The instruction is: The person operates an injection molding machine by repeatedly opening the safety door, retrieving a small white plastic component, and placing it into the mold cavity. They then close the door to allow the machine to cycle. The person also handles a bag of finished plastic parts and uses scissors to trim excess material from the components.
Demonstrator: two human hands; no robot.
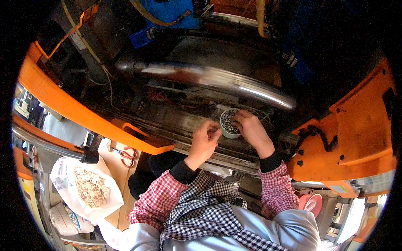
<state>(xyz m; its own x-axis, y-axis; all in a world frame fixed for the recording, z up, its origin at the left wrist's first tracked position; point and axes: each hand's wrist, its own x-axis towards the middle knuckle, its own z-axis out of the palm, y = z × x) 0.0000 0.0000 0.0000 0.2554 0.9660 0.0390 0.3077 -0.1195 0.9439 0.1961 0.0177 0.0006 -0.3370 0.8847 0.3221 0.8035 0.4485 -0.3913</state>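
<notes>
A small pale-green bowl (pixel 231 135) full of small, shiny metal parts (pixel 227 120) stands on the machine bed. My right hand (pixel 253 130) reaches over its right rim, thumb and fingers closed together among the parts. The fingertips are partly hidden there, and single pieces between them are too small to make out. Just left of the bowl and apart from it, my left hand (pixel 204 143) is raised with its fingers curled in a pinch. Whatever it may hold is hidden by the fingers.
Beyond the bowl, a thick polished metal bar (pixel 209 77) crosses the machine. Orange guards (pixel 90 113) flank both sides. At lower left, an open white bag (pixel 90 192) of pale ring-shaped pieces rests on cardboard near red-handled scissors (pixel 128 155). A pink bowl (pixel 312 203) sits lower right.
</notes>
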